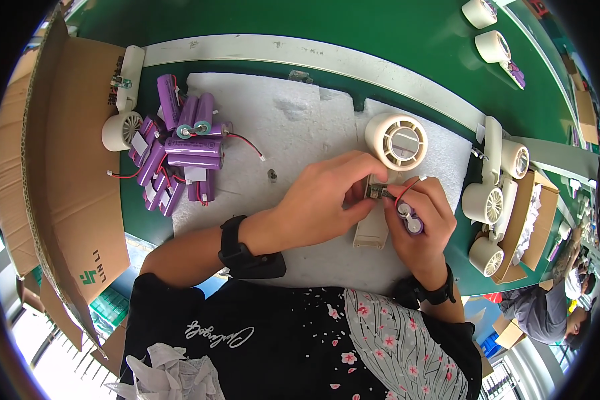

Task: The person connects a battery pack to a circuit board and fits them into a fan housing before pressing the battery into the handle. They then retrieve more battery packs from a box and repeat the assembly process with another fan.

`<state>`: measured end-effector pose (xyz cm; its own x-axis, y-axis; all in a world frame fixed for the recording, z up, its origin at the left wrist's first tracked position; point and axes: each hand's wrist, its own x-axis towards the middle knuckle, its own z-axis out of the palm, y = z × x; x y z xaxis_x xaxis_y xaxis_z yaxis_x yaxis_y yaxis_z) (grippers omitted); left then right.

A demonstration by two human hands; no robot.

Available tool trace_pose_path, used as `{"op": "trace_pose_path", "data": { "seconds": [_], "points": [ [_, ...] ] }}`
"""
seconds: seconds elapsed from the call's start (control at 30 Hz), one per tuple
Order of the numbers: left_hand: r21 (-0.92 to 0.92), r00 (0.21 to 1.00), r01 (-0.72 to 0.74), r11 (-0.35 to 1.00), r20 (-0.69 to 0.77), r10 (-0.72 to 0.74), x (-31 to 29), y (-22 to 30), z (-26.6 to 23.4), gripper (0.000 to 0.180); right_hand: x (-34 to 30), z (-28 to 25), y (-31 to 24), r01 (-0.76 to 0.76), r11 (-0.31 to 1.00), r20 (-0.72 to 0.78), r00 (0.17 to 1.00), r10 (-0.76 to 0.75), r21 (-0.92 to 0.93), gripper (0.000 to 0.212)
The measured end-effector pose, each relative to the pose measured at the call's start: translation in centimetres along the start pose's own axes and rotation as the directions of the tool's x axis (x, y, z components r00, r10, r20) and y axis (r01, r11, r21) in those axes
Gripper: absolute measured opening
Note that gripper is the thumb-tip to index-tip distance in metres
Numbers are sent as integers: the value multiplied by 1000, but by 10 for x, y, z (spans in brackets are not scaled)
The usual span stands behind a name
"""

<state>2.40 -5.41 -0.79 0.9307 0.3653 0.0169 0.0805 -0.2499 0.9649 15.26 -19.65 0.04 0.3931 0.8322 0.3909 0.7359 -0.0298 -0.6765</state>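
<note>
A cream handheld fan [379,139] lies on the white foam board [247,113], its round grille away from me and its open handle [371,235] running toward me under my hands. My left hand [327,193] is closed, thumb and fingers pinching a small circuit board [375,191] over the handle. In my closed right hand [430,223] is a purple battery pack [410,220], its cell ends showing, with a red wire and a white plug near the fingers. The right fingertips meet the circuit board's edge; whether a plug sits in it is hidden.
Several purple battery packs [193,153] with wires are heaped at the left, beside a fan part [122,130] and a tall cardboard box [80,153]. More cream fans [483,203] and an open carton [537,220] stand at the right. Further fans [492,47] lie on the green table [327,17]. People work at far right.
</note>
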Motion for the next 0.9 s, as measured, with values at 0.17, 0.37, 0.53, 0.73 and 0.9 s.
{"op": "trace_pose_path", "data": {
  "seconds": [0.17, 0.37, 0.53, 0.73, 0.9],
  "points": [
    [4, 999, 16, 1000, -37, -16, 0, 1, 3, 32, 2, 0, 0, 35, 999, 15, 999, -35, -19, 32],
    [11, 998, 23, 1000, -54, -23, 1, -2, 4, 31, -1, 2, 1, 35, 998, -27, 999, -37, -45, 32],
    [2, 998, 27, 1000, -56, -27, 0, -1, 4, 30, -2, 2, 1, 7, 998, -33, 999, -9, -68, 33],
    [-1, 998, 38, 999, -46, -38, 0, 0, 4, 30, -3, 3, 0, 22, 997, -39, 999, -25, -79, 33],
    [-25, 998, 46, 999, -29, -46, -1, -2, 4, 31, -2, 2, -1, 31, 994, -39, 999, -35, -104, 33]
  ]
}}
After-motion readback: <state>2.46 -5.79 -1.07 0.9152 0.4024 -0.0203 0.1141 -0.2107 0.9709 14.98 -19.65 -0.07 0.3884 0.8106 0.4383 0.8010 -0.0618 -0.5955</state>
